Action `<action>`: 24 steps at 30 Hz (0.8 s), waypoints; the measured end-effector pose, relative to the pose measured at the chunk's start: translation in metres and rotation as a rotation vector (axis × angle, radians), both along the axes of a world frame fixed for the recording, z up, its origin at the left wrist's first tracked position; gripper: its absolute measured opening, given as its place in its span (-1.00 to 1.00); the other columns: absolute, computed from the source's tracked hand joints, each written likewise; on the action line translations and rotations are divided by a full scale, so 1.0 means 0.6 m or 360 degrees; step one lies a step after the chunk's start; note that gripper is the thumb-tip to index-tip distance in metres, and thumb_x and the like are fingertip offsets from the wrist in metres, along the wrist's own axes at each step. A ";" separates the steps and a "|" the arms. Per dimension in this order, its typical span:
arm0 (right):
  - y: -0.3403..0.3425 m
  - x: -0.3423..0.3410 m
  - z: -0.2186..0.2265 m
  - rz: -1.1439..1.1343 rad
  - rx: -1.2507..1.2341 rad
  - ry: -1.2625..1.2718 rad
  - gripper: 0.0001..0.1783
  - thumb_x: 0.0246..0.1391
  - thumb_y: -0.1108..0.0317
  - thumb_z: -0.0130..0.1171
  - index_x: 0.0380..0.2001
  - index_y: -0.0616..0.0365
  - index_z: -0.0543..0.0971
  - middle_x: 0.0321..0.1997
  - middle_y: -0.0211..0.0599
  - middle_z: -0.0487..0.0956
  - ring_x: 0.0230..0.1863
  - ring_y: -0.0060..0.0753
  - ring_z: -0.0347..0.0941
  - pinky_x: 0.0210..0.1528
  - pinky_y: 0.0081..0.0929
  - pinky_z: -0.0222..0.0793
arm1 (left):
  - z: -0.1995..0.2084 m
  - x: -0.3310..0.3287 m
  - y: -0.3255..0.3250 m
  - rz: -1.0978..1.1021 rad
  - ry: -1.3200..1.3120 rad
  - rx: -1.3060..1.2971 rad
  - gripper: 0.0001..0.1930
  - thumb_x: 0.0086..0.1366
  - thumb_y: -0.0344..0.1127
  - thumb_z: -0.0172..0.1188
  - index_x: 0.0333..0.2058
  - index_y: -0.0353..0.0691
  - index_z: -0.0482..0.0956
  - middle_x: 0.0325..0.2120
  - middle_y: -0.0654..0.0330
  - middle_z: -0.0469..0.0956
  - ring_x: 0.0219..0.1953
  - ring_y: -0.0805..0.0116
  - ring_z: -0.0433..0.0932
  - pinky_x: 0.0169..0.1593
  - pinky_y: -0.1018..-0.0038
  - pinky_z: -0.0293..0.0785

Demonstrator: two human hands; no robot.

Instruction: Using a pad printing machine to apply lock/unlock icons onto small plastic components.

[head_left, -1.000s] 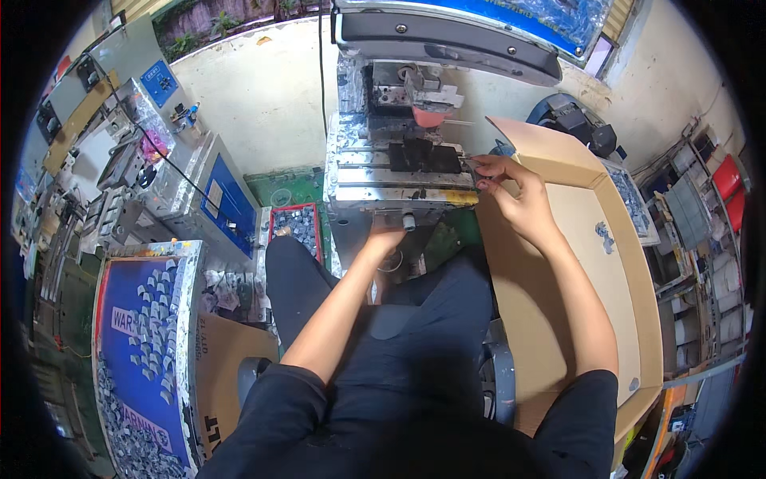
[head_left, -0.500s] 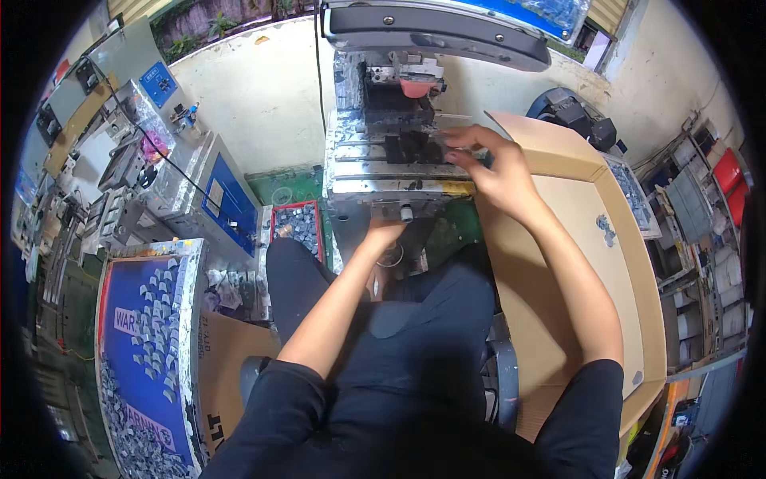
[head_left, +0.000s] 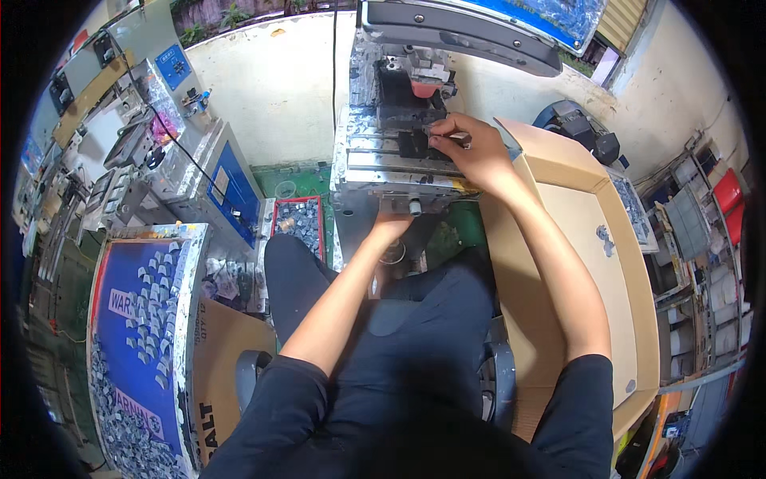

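Right grip (head_left: 480, 156) at dark blocky fixture (head_left: 410, 145), grooved metal bed (head_left: 379, 160)

Marked pale wall (head_left: 279, 88), green floor (head_left: 311, 182), window (head_left: 231, 16), crowded shelves (head_left: 714, 271) at right

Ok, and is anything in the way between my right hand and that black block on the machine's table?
Nothing visible. Your right hand has its fingertips right by the right side of the black block; I can't tell if they touch. The red part sits farther back, not between them.
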State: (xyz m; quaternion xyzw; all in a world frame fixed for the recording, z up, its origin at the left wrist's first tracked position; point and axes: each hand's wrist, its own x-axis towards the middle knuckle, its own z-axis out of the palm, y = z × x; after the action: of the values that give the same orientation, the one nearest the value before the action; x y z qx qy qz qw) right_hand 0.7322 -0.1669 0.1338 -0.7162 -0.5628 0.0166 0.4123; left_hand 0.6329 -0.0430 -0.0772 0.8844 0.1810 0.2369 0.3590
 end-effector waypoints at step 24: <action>-0.126 0.048 0.014 -0.0179 -0.0131 -0.0554 -0.51 0.26 0.12 0.21 0.12 0.24 0.54 0.12 0.06 0.59 0.20 0.13 0.47 0.28 -0.15 0.35 | -0.037 0.025 0.044 -0.0002 0.0192 -0.0093 -0.46 0.41 -0.20 0.09 0.31 -0.20 0.30 0.28 0.08 0.39 0.35 0.21 0.32 0.41 0.29 0.25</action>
State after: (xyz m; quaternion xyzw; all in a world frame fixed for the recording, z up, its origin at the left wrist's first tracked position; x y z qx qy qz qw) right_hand 0.7607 -0.2425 0.1424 -0.7549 -0.5835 -0.1077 0.2793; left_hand 0.6478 -0.0167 -0.0996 0.8864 0.2086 0.1776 0.3732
